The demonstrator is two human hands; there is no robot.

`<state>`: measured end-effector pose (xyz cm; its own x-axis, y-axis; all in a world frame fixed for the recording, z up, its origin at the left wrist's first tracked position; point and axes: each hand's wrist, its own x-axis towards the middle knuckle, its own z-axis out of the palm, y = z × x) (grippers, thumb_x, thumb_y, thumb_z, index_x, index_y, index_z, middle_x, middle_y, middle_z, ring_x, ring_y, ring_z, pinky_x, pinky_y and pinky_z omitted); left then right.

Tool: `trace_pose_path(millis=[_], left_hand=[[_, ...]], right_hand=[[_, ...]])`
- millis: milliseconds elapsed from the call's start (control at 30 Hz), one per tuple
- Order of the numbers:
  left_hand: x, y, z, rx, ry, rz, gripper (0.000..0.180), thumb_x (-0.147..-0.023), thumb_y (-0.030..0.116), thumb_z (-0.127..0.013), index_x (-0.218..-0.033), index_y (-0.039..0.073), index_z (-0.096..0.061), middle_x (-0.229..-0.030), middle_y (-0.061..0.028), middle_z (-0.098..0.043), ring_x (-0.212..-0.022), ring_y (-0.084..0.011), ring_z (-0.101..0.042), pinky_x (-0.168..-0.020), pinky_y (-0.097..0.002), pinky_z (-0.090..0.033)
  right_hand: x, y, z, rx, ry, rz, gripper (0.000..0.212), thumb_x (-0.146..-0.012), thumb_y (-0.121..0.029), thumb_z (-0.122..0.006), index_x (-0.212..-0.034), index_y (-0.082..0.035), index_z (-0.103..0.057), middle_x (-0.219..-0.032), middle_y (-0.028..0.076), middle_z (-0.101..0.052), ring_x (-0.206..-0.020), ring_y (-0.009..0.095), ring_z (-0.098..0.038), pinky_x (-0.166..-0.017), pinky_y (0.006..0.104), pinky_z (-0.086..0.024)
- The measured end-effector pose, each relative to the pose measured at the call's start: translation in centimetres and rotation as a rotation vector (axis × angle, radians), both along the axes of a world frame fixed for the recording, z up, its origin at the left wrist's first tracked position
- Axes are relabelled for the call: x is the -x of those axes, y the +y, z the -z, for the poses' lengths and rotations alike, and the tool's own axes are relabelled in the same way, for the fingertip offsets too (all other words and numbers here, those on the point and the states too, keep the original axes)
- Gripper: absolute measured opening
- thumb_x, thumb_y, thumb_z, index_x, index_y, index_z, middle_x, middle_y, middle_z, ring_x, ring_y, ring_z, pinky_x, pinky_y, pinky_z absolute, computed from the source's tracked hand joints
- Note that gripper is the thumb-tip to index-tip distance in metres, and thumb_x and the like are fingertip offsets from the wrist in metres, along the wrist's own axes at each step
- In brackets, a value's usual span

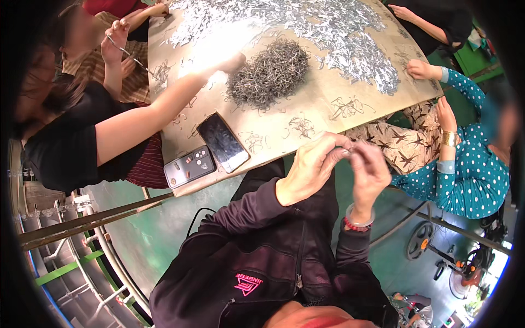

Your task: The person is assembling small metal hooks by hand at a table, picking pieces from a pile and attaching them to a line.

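My left hand (313, 167) and my right hand (368, 174) meet just off the near edge of the table, fingertips almost touching. Both are closed in a pinch around something small between them, too hidden by the fingers to name. On the table beyond my left hand lies a small cluster of thin bent wire pieces (301, 127). Another loose cluster of bent wires (345, 107) lies farther right. A large tangled heap of dark bent wire pieces (270, 74) sits near the middle of the table.
Two phones, one dark-screened (223, 143) and one face down (190, 167), lie at the near left corner. Many small silvery strips (350, 46) cover the far side. A co-worker's arm (158, 112) reaches in from the left; a person in dotted sleeves (465, 175) sits at right.
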<state>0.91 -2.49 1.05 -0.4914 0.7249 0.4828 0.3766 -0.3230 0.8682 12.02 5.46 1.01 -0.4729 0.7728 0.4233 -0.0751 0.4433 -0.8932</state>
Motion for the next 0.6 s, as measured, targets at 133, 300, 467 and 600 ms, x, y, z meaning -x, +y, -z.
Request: trace_pose_path(millis=[133,300,467,600], left_hand=[[-0.1,0.5,0.0,-0.021,-0.08,0.03,0.011,-0.082,-0.008,-0.055,-0.091,-0.002,-0.055,-0.086,-0.01,-0.062,-0.08,-0.019,-0.062,-0.069,-0.0275,-0.05],[-0.2,0.6,-0.3,0.01,-0.057,0.074,0.007,-0.08,-0.001,-0.059,-0.087,0.0,-0.057,-0.082,-0.0078,-0.061,-0.076,-0.0212,-0.059,-0.067,-0.0304,-0.047],[0.5,-0.4,0.3,-0.021,-0.051,0.037,0.009,-0.08,0.003,-0.06,-0.088,0.003,-0.056,-0.08,-0.0067,-0.059,-0.078,-0.0236,-0.057,-0.07,-0.0335,-0.045],[0.7,-0.6,1.0,-0.062,-0.044,-0.007,0.01,-0.081,0.006,-0.061,-0.089,0.003,-0.056,-0.082,-0.006,-0.06,-0.079,-0.0236,-0.057,-0.071,-0.034,-0.046]], right_hand=[[3.1,8.8,1.7,-0.011,-0.134,0.119,0.021,-0.089,-0.005,-0.051,-0.106,0.005,-0.061,-0.086,0.009,-0.065,-0.073,0.011,-0.059,-0.071,0.0237,-0.047],[9.2,22.0,9.8,-0.695,-0.582,-0.082,0.036,-0.074,0.007,-0.046,-0.105,-0.002,-0.062,-0.098,0.018,-0.06,-0.093,0.035,-0.055,-0.085,0.0369,-0.044],[10.5,23.3,12.0,-0.832,-0.763,-0.241,0.019,-0.074,0.003,-0.051,-0.089,0.0,-0.061,-0.087,0.018,-0.055,-0.088,0.035,-0.051,-0.075,0.0408,-0.042],[9.6,24.7,11.5,-0.762,-0.821,-0.234,0.014,-0.072,0.0,-0.06,-0.086,0.0,-0.061,-0.081,0.016,-0.056,-0.077,0.033,-0.056,-0.069,0.0391,-0.045]])
